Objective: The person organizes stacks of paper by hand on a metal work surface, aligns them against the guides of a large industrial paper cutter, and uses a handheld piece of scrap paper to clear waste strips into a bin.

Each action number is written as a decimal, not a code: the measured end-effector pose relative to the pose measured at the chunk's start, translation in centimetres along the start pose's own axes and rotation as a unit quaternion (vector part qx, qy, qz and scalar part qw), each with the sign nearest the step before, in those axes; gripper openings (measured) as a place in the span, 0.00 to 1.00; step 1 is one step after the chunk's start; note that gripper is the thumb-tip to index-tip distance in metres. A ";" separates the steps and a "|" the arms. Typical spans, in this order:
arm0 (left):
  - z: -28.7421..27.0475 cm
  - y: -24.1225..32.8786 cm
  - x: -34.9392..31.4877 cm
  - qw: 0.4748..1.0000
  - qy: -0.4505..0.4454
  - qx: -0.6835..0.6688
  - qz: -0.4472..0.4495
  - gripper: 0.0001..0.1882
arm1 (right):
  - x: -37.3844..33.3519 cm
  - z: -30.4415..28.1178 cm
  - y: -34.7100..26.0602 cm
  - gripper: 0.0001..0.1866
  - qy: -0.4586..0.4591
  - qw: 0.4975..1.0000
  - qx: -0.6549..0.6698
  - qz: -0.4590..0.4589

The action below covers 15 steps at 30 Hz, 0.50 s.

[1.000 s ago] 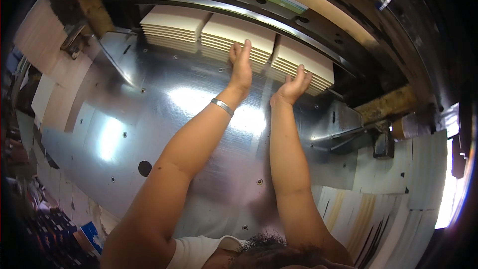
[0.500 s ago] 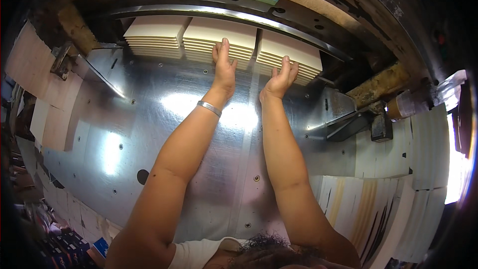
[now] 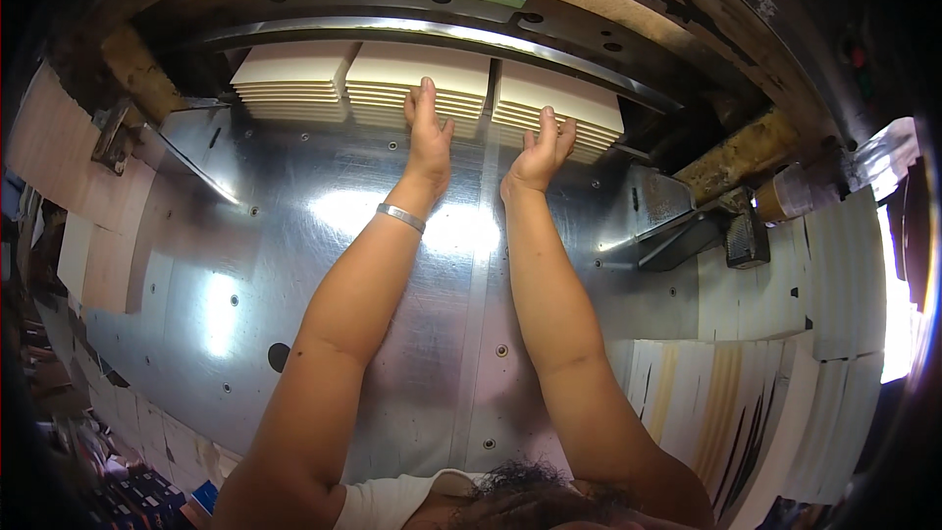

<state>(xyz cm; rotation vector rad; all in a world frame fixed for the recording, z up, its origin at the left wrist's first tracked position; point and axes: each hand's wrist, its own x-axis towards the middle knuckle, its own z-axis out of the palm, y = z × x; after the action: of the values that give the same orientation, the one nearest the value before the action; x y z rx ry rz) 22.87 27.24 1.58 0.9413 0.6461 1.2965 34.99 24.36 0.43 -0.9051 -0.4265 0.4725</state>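
Three neat piles of cream paper stand side by side at the far end of the metal table: a left pile (image 3: 294,66), a middle pile (image 3: 420,61) and a right pile (image 3: 561,96). Each shows several layers along its front. My left hand (image 3: 429,137) is at the front of the middle pile, its thumb raised and fingers apart. At the front of the right pile is my right hand (image 3: 538,157), also open with its thumb up. The fingertips of both hands are partly hidden, so firm contact cannot be told.
A metal bar (image 3: 392,29) spans the table above the backs of the piles. Angled metal guides flank the table, one on the left (image 3: 201,169) and one on the right (image 3: 653,226). Stacked paper (image 3: 716,402) stands at the right; pale wood-like blocks (image 3: 113,255) are at the left.
The whole view has shifted slightly, so everything sits a little further left. Both hands keep their places at the fronts of the piles.
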 end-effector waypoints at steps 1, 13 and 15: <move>0.0 -0.1 0.1 1.000 0.010 -0.010 0.002 0.51 | 0.0 0.0 0.0 0.44 0.004 1.000 -0.001 0.001; -0.1 0.2 0.0 1.000 0.003 0.001 0.004 0.51 | 0.6 -0.6 1.2 0.51 -0.006 0.999 -0.047 -0.006; -0.1 0.3 0.0 1.000 0.001 -0.003 0.004 0.52 | 0.6 -0.6 1.2 0.51 -0.003 0.999 -0.051 0.001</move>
<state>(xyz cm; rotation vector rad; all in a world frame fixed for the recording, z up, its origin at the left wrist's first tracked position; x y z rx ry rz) 22.61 27.28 1.74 0.9392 0.6400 1.3068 35.60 24.92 -0.78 -1.0033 -0.4588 0.4581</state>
